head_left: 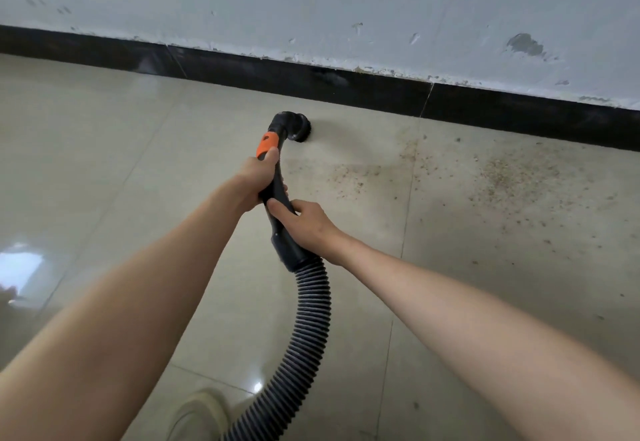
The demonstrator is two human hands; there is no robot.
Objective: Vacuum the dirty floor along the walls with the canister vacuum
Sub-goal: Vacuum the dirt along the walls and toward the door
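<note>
My left hand (258, 177) grips the black vacuum handle (277, 177) below its orange band; my right hand (304, 220) wraps it lower, above the ribbed hose (308, 319). The round brush nozzle (300, 128) sits on the tiled floor (121, 163) near the black baseboard (346, 85), left of scattered crumbs (502, 177).

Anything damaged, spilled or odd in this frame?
Yes. Brown grit is scattered over the floor tiles right of the brush nozzle, near the black baseboard. The wall paint is chipped along its bottom edge, with a grey gouge. Both hands grip the vacuum handle normally.
</note>
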